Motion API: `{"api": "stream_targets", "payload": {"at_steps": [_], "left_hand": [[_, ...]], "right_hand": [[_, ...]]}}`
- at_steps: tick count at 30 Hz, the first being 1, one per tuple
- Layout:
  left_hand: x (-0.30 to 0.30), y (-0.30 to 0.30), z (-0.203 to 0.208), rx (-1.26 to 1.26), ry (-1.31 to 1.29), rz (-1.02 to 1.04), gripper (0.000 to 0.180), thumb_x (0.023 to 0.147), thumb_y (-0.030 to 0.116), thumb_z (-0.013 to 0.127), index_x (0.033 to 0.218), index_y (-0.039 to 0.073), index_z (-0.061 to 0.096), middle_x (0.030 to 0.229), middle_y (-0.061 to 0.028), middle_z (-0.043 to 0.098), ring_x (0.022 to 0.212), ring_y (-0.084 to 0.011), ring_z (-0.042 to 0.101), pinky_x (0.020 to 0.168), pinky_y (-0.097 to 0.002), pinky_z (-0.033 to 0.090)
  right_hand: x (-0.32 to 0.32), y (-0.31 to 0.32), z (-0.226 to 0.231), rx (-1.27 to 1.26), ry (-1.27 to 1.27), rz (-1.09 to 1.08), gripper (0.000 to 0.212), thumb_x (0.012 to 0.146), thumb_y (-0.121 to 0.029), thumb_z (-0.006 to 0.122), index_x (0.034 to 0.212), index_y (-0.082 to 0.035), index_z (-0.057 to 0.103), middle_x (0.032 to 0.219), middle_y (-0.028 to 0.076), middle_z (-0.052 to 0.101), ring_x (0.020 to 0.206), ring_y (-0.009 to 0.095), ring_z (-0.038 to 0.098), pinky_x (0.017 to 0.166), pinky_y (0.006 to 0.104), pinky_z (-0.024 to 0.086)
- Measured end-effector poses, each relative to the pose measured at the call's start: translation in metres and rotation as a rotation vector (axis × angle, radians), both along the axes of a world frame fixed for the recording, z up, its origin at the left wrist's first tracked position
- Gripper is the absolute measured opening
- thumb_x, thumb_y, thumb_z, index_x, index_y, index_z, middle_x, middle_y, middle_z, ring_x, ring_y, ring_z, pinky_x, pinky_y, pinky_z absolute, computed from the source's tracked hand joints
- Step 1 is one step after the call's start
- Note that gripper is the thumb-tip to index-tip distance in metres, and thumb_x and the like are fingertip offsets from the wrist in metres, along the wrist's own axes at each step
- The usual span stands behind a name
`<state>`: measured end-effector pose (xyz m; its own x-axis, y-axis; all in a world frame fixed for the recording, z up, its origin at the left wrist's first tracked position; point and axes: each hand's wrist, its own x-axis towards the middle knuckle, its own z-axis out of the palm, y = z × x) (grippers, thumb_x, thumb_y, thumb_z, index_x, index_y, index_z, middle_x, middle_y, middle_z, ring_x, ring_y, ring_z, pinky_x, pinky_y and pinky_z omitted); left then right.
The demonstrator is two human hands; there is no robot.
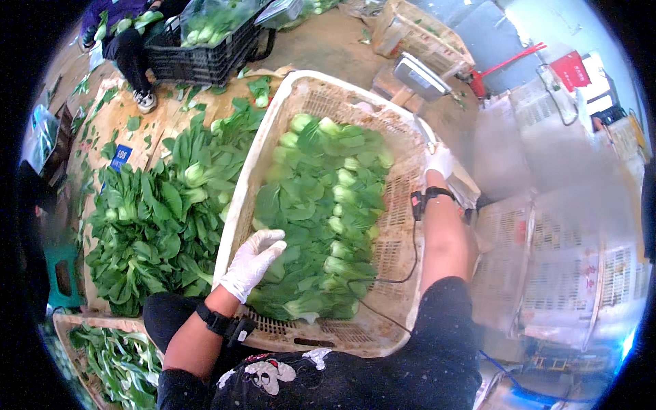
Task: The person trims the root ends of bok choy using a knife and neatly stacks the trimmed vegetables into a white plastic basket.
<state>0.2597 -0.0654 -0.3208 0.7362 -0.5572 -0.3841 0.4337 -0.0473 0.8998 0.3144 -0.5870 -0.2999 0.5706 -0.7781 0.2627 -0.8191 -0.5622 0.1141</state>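
**Leafy greens (pixel 301 198) layered in a pale crate (pixel 398 229)**

The greens are spread across the middle of the perforated crate, with a line of pale stem ends formed down their right part. The left hand (pixel 249 265), covered by a white glove, is held over the crate's left rim, near the leaves; its fingers are partly bent and parted from the thumb, with nothing seen between them. The right hand (pixel 437 162), also gloved, is placed at the upper right rim; whether its fingers are spread or pressed together cannot be told. A thin black cable (pixel 383 280) is draped over the crate's lower right part. To the left, a heap of greens (pixel 160 212) is piled on a brown sheet (pixel 154 141). Beyond, a black crate (pixel 201 65) is seen beside a seated person (pixel 126 51).
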Motion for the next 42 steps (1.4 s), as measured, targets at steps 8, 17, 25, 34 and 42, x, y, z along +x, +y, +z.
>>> {"api": "stream_targets", "payload": {"at_steps": [8,17,25,34,42], "left_hand": [[0.022,0.02,0.072,-0.272,-0.041,0.483,0.034,0.089,0.025,0.057,0.114,0.001,0.057,0.097,-0.0067,0.065,0.087,-0.0124,0.061,0.078,-0.0249,0.046],[0.041,0.058,0.063,-0.37,-0.063,0.719,0.042,0.088,0.034,0.054,0.115,0.003,0.056,0.104,-0.0088,0.064,0.087,-0.0149,0.059,0.08,-0.0275,0.044],[0.04,0.064,0.078,-0.393,-0.022,0.657,0.037,0.09,0.03,0.051,0.115,0.002,0.057,0.104,-0.0112,0.065,0.088,-0.0163,0.06,0.081,-0.0297,0.044],[0.049,0.069,0.058,-0.397,0.038,0.592,0.044,0.092,0.036,0.049,0.121,0.003,0.054,0.115,-0.009,0.059,0.095,-0.0153,0.056,0.084,-0.0278,0.041],[0.04,0.054,0.076,-0.443,0.036,0.557,0.034,0.09,0.029,0.053,0.112,0.004,0.058,0.113,-0.0084,0.061,0.09,-0.015,0.058,0.081,-0.0278,0.042]], "right_hand": [[-0.009,0.086,0.024,-0.319,-0.273,0.334,0.062,0.069,-0.037,0.075,0.126,-0.025,0.053,0.14,0.01,0.039,0.117,0.032,0.048,0.095,0.0445,0.041],[0.014,0.362,-0.08,0.777,0.386,1.187,0.034,0.083,-0.039,0.054,0.09,-0.01,0.068,0.093,0.019,0.064,0.086,0.035,0.062,0.076,0.0404,0.05],[-0.059,0.442,-0.135,0.52,0.451,1.106,0.057,0.078,-0.041,0.061,0.122,-0.006,0.049,0.12,0.012,0.058,0.1,0.026,0.059,0.086,0.0436,0.044],[-0.017,0.446,-0.111,0.657,0.792,0.916,0.051,0.065,-0.042,0.074,0.104,-0.01,0.067,0.109,0.012,0.065,0.1,0.03,0.063,0.081,0.0412,0.052],[-0.069,0.377,-0.03,1.224,0.357,1.119,0.08,0.058,-0.03,0.08,0.128,-0.011,0.046,0.119,0.016,0.057,0.11,0.03,0.055,0.095,0.0381,0.042]]}}
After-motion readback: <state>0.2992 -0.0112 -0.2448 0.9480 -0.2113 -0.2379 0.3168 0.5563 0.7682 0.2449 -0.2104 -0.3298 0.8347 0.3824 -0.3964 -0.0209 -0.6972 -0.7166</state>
